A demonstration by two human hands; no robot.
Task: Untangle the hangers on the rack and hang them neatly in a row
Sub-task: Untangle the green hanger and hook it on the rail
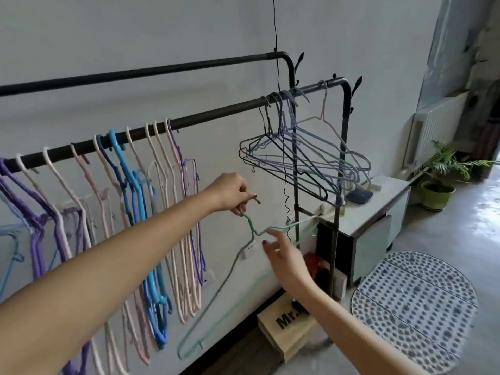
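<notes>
1. 2 bare hands work below the rack rail [216,115]: the right hand [284,255], fingers loose, touches a green hanger [251,226].
2. Left hand [230,192] pinches that hanger's hook.
3. Tangled hangers [303,158] dangle from the rail's right end; neat hangers [121,185] line its left.

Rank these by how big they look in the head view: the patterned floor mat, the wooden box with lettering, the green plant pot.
1. patterned floor mat
2. wooden box
3. green plant pot
The pot stands farther away, so its true size is unsure.
</notes>
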